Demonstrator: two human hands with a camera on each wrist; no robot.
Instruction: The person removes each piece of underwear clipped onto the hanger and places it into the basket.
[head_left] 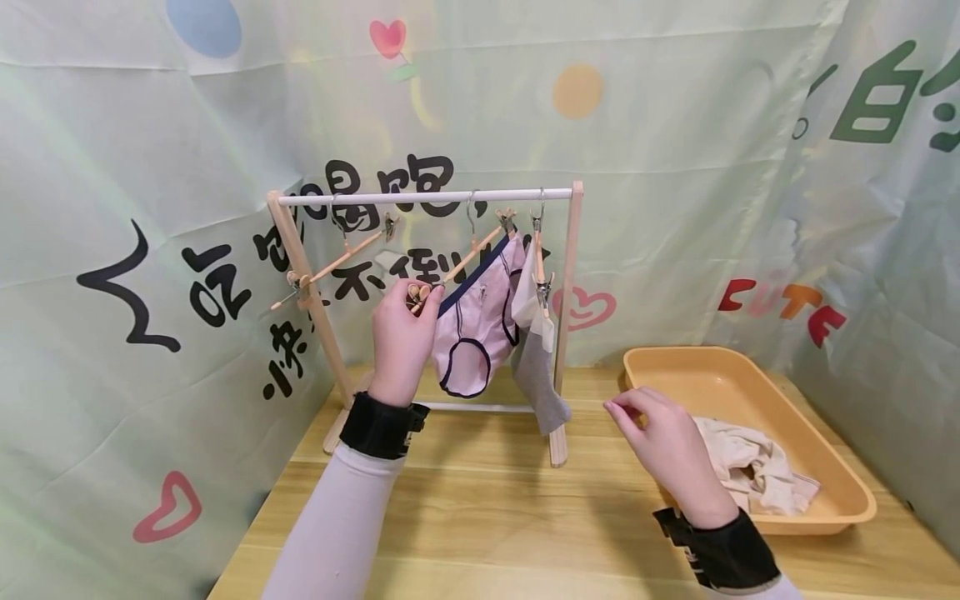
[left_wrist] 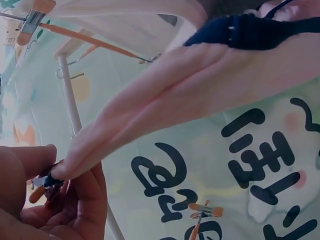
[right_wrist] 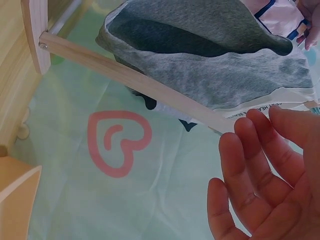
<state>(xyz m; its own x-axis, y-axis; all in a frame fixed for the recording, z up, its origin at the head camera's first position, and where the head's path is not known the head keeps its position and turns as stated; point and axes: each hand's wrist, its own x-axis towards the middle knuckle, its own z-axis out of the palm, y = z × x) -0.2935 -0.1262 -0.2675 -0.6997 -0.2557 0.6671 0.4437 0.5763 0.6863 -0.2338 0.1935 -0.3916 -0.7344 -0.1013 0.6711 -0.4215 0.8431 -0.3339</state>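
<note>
My left hand (head_left: 405, 342) pinches a clip (head_left: 418, 293) at the near end of the middle hanger (head_left: 472, 257). In the left wrist view, the waistband corner of a pair of pink underpants (left_wrist: 150, 95) with navy trim runs up to that clip, between thumb and fingers. A second clip (head_left: 507, 220) grips the far end of the waistband. My right hand (head_left: 667, 446) is held in the air beside the basin, fingers loosely bent with nothing in them. Left of it, a grey and white sock (head_left: 538, 375) hangs from the right hanger (head_left: 539, 258).
A small wooden rack (head_left: 573, 275) with a white top rail (head_left: 427, 198) stands on the wooden table (head_left: 480, 508). At its left hangs another clip hanger (head_left: 345, 257) with bare clips. An orange basin (head_left: 817, 433) at the right holds cream cloth (head_left: 757, 471). Printed curtains (head_left: 660, 208) surround the table.
</note>
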